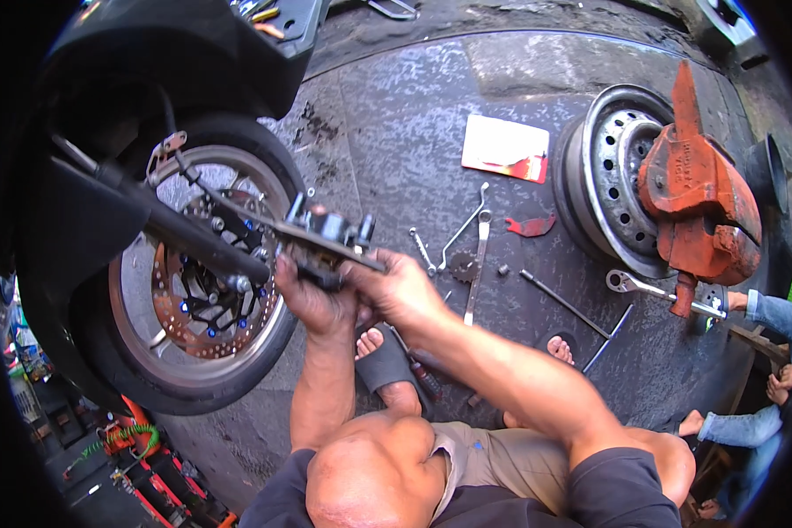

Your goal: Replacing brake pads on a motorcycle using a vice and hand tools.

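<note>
Both of my hands hold a dark brake caliper [326, 227] up in front of me, just right of a motorcycle's front wheel [277, 167]. My left hand [312, 299] is closed around its underside. My right hand [400, 286] grips the near right end, where a flat dark plate sticks out past the body. A dark hose [224, 201] runs from the fork side toward the caliper. Behind the fork leg [185, 233] is a drilled brake disc [169, 295] with blue bolts. Fingers hide the caliper's lower side.
On the ground ahead lie a ring spanner [481, 255], a bent spanner [466, 231], a small sprocket [462, 265], a red flat piece [531, 226] and a white-red card [504, 145]. An orange vise [700, 194] sits on a steel wheel rim [581, 176], beside a ratchet [651, 288]. Another person's hand [781, 383] shows at right.
</note>
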